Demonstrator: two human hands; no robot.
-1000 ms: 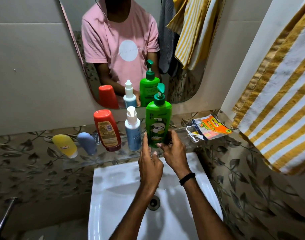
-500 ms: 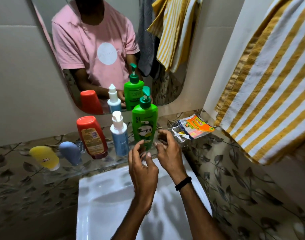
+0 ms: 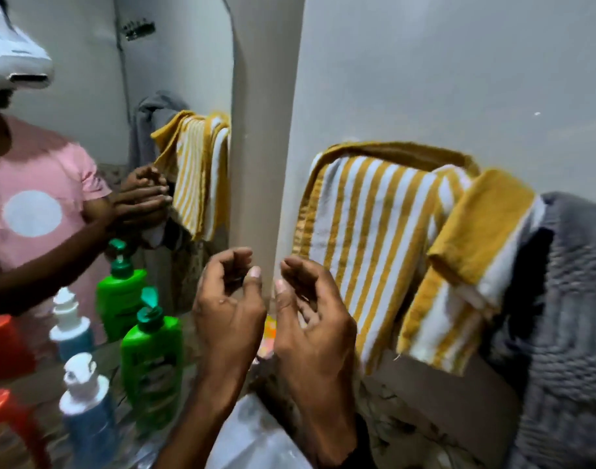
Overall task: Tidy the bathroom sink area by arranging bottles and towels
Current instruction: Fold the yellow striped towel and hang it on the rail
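Two empty hands, left hand (image 3: 227, 299) and right hand (image 3: 310, 306), are held half-curled beside a striped towel (image 3: 367, 238).

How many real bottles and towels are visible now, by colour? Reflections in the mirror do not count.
Green pump bottle: 1
Blue bottle with white cap: 1
Red bottle, partly cut off by the frame edge: 1
Yellow-and-white striped towel: 1
Grey towel: 1
Total: 5
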